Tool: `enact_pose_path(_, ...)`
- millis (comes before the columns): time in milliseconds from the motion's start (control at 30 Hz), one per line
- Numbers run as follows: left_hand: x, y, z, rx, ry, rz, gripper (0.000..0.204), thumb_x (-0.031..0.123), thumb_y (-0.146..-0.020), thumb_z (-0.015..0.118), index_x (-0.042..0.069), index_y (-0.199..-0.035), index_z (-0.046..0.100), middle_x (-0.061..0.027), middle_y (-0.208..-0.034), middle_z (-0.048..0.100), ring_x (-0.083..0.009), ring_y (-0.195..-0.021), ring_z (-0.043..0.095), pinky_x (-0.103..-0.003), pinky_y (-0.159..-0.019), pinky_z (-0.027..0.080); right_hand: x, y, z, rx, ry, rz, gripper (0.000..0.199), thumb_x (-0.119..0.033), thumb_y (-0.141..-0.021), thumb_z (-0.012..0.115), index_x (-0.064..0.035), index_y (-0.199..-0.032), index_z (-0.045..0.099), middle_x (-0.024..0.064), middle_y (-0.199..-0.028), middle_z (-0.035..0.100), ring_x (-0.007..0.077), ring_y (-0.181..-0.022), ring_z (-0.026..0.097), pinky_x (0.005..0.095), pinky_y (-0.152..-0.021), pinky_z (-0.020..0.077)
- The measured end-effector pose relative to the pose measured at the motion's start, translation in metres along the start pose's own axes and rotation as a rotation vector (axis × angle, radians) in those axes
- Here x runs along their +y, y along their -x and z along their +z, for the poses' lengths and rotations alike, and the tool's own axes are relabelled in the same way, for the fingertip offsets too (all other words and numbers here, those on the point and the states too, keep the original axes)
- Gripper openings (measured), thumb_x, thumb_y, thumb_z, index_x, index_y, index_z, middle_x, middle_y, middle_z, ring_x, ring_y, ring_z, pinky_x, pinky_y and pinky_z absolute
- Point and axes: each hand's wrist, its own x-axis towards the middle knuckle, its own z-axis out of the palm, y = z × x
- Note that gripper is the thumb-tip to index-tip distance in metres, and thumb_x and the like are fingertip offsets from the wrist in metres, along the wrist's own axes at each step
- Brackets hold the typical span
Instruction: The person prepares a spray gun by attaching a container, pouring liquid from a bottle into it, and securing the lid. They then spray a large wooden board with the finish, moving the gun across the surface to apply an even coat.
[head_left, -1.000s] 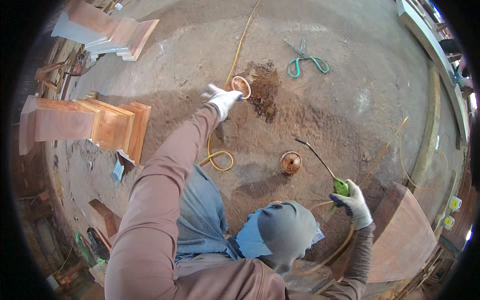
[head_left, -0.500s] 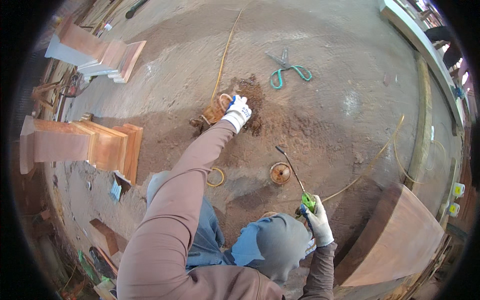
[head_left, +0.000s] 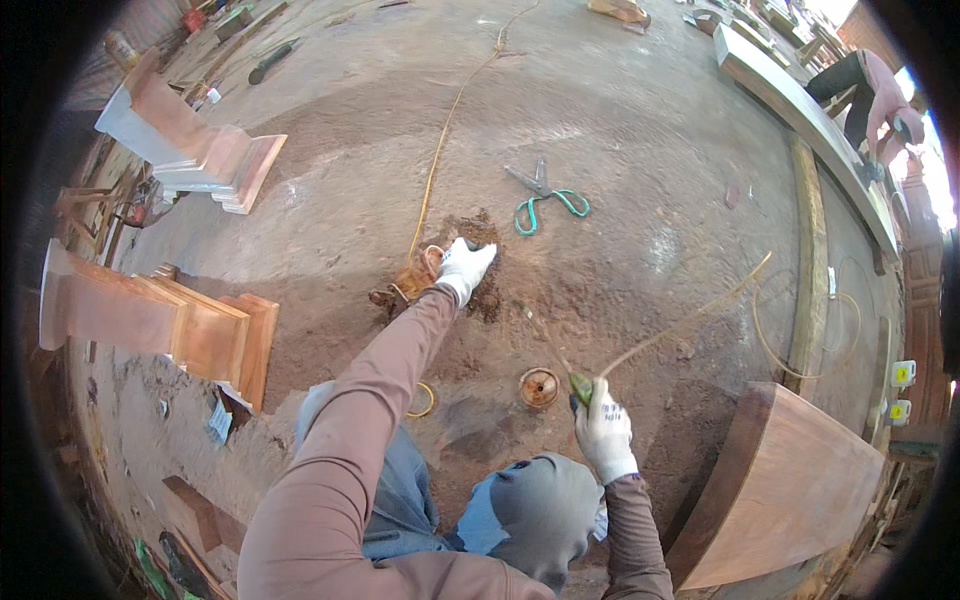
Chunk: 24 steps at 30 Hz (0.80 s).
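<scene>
My left hand (head_left: 467, 268), in a white glove, is closed with curled fingers above a patch of dark brown, loose, wet-looking matter (head_left: 487, 297). Beside it lies a stained brown mug-like vessel (head_left: 411, 280) with a loop handle; whether the fingers touch it is hidden. In my right hand (head_left: 604, 432), also gloved, is a green-handled blow gun (head_left: 580, 386). Its long thin nozzle is blurred and points away from me, and a yellow hose (head_left: 685, 322) runs from near it. Just left of that hand stands a small round brown pot (head_left: 539, 388).
Green-handled shears (head_left: 541, 197) lie open beyond my left hand. Stepped wooden bases (head_left: 200, 318) stand at the left, and a large wooden panel (head_left: 790, 480) at the near right. A long beam (head_left: 808, 250) lies at the right, where another person (head_left: 880, 105) bends over a pale board (head_left: 800, 120).
The view has tilted, so the ground things sit lower and another person shows at the far right. My right hand has swung the blow gun slightly left; my left hand stays at the brown patch.
</scene>
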Motion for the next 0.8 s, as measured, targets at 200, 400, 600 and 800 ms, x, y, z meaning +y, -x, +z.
enact_pose_path(200, -0.024, -0.042, 0.013, -0.326, 0.9, -0.349, 0.052, 0.054, -0.087, 0.065, 0.007, -0.108, 0.067, -0.0082, -0.09, 0.066, -0.0209, -0.073, 0.057, -0.036, -0.066, 0.044, -0.026, -0.048, 0.006, 0.091, 0.103, -0.045, 0.033, -0.022, -0.093, 0.064, -0.0051, -0.117, 0.048, 0.0178, -0.085, 0.068, 0.0356, -0.071, 0.069, 0.0475, -0.058, 0.0531)
enact_pose_path(400, -0.022, -0.031, 0.026, -0.131, 1.208, -0.44, 0.03, 0.043, -0.097, 0.055, 0.014, -0.098, 0.061, -0.0029, -0.084, 0.059, -0.0173, -0.065, 0.052, -0.031, -0.064, 0.043, -0.059, -0.071, 0.012, -0.092, 0.187, 0.033, 0.039, -0.03, -0.095, 0.058, -0.0037, -0.122, 0.047, 0.0204, -0.088, 0.069, 0.0399, -0.076, 0.07, 0.0502, -0.064, 0.0549)
enact_pose_path(600, -0.025, -0.029, 0.049, -0.023, 1.238, -0.503, 0.024, 0.038, -0.097, 0.059, 0.015, -0.087, 0.058, -0.0003, -0.078, 0.051, -0.0146, -0.063, 0.048, -0.029, -0.06, 0.043, -0.064, -0.077, -0.01, -0.213, 0.107, 0.098, 0.031, -0.024, -0.093, 0.057, -0.0056, -0.116, 0.047, 0.0235, -0.094, 0.07, 0.0414, -0.085, 0.071, 0.0517, -0.072, 0.0551)
enact_pose_path(800, -0.017, 0.0, 0.052, -0.047, 1.164, -0.536, 0.02, 0.034, -0.092, 0.065, 0.015, -0.087, 0.062, -0.0001, -0.074, 0.055, -0.014, -0.067, 0.054, -0.03, -0.062, 0.046, -0.05, -0.086, -0.004, -0.211, 0.057, 0.106, 0.034, -0.027, -0.094, 0.059, -0.0044, -0.115, 0.046, 0.025, -0.093, 0.07, 0.0437, -0.088, 0.069, 0.0531, -0.073, 0.0535)
